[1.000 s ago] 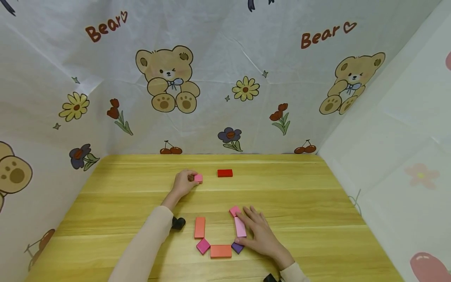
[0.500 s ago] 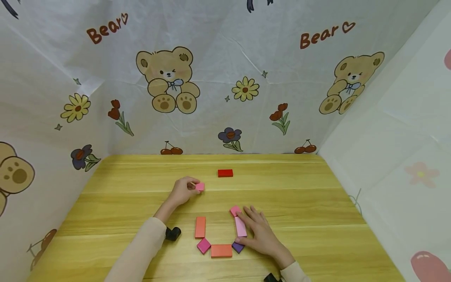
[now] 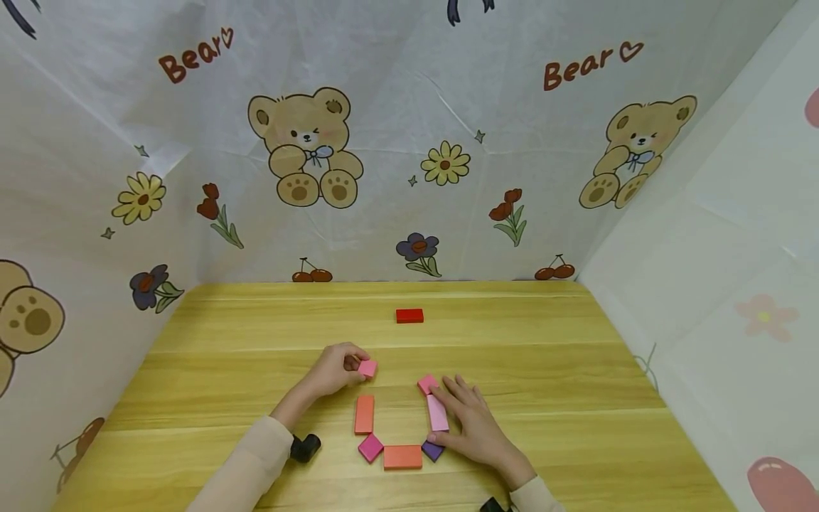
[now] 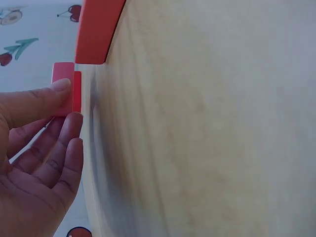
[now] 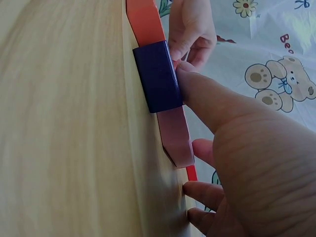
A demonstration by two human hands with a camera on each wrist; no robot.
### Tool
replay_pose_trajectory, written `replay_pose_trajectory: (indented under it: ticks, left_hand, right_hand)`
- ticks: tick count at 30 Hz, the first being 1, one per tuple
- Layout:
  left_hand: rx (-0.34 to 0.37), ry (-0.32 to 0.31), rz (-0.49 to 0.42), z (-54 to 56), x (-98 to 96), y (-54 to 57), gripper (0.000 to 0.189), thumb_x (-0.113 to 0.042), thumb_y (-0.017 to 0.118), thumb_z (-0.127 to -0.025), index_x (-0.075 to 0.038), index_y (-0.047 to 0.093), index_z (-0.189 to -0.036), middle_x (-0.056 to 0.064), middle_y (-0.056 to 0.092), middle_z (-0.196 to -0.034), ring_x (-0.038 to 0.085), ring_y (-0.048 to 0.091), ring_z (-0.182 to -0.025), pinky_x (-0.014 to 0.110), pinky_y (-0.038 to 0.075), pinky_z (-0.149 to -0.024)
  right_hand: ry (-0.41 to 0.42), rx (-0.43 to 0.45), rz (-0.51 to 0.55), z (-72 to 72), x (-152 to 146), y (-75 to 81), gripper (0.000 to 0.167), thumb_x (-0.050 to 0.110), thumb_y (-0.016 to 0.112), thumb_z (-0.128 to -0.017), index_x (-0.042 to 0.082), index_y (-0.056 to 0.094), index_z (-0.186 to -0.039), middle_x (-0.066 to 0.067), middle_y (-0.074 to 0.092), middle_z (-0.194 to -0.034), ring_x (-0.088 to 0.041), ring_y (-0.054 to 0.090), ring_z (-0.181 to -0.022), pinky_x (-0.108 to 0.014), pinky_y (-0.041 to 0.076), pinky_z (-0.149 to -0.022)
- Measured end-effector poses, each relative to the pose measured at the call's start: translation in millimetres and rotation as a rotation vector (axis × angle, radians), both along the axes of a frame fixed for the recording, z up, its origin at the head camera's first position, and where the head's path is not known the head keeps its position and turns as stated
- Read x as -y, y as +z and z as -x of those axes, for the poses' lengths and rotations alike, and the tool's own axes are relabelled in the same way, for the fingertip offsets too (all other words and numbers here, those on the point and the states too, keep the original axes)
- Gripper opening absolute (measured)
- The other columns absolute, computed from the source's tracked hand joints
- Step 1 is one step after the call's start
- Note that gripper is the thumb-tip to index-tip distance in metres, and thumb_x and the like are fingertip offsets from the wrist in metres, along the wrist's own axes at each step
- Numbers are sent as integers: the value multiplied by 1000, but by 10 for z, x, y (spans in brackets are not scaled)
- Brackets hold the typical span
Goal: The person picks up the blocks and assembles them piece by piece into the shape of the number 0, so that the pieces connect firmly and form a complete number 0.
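Observation:
My left hand point(image 3: 334, 370) pinches a small pink block point(image 3: 367, 368) between thumb and fingers. It is just above the far end of an upright-lying orange block point(image 3: 364, 414); in the left wrist view the pink block point(image 4: 62, 74) shows under the thumb. My right hand point(image 3: 476, 427) rests spread along the right side of a U-shaped row of blocks. Its thumb touches the purple block point(image 5: 158, 76), and its index finger touches the pink square block point(image 3: 426, 385). Between them lies a light pink block point(image 3: 438, 413). A magenta block point(image 3: 370, 448) and another orange block point(image 3: 402, 457) form the near side.
A red block point(image 3: 409, 316) lies alone farther back on the wooden table point(image 3: 544, 341). Behind and beside the table hangs white cloth point(image 3: 384, 92) printed with bears and flowers. Black wrist devices point(image 3: 305, 448) sit on the forearms.
My left hand has carried the pink block from near the red block toward me, close to the left orange block. My right hand has stayed in place.

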State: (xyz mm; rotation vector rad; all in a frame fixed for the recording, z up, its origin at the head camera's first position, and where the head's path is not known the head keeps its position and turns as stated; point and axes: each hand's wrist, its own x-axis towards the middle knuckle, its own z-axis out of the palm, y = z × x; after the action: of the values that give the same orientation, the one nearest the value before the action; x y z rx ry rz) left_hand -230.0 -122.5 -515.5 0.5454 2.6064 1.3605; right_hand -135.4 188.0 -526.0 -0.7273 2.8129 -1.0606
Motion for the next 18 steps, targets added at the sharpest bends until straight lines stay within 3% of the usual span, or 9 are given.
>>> replay_pose_trajectory:
  ticks: [10, 18]
  left_hand:
    - [-35, -111, 32, -59, -32, -49, 25, 0, 76, -81, -2, 70, -106, 7, 68, -98, 13, 60, -82, 20, 51, -68]
    - [-85, -157, 66, -88, -24, -42, 25, 3, 75, -79, -3, 71, -103, 3, 66, -93, 8, 57, -78, 19, 49, -65]
  right_hand:
    - [-4, -2, -11, 8, -3, -24, 78, 46, 75, -82, 12, 46, -146, -24, 37, -152, -47, 19, -146, -71, 10, -113]
    - [-3, -4, -9, 6, 1, -14, 77, 46, 75, -82, 11, 47, -146, -24, 37, -152, -47, 19, -146, -71, 11, -113]
